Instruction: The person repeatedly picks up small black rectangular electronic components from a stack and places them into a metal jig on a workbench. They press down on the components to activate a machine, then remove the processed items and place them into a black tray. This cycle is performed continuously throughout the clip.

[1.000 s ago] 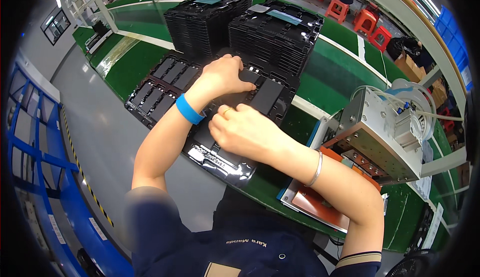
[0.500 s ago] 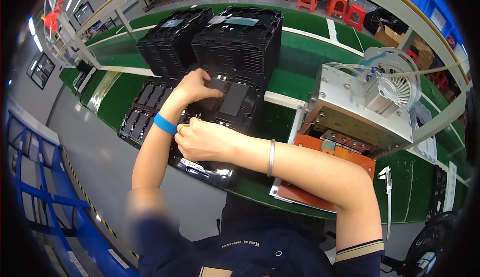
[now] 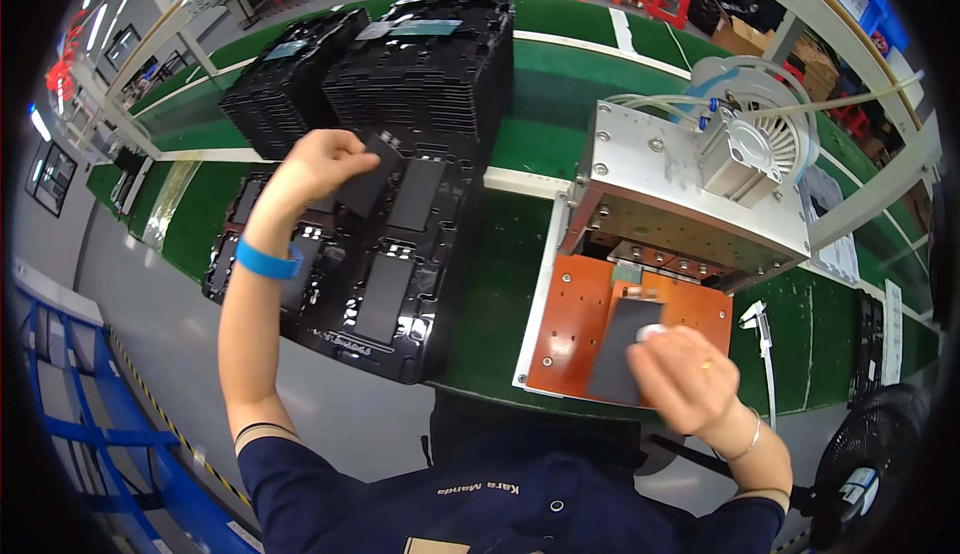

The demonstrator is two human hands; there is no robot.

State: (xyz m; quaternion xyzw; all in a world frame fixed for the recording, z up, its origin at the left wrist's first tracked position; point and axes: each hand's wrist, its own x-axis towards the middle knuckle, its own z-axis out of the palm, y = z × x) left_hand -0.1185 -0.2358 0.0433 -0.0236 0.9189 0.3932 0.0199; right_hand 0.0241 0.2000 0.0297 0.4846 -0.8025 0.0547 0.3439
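My left hand (image 3: pixel 325 166) pinches the edge of a flat black rectangular piece (image 3: pixel 368 186) with small silver tabs, like a battery cell. It is tilted over a black plastic tray (image 3: pixel 437 274). More such pieces, one of them a black slab (image 3: pixel 388 299), lie in the tray's pockets. To the right, my right hand (image 3: pixel 690 374) is blurred by motion, its fingers closed on the side of another flat dark piece (image 3: pixel 618 349). That piece is over the orange plate (image 3: pixel 565 324) of a metal fixture; whether it touches the plate I cannot tell.
The silver upper block (image 3: pixel 640 154) of the fixture stands above the plate. Tall stacks of black trays (image 3: pixel 425 79) rise behind the open one. A caliper (image 3: pixel 765 339) lies right of the plate on the green bench. A black fan (image 3: pixel 865 464) is at the lower right.
My right hand has moved from the tray to the orange plate with a flat dark piece. My left hand has lifted a piece in the tray. The view has shifted slightly right.
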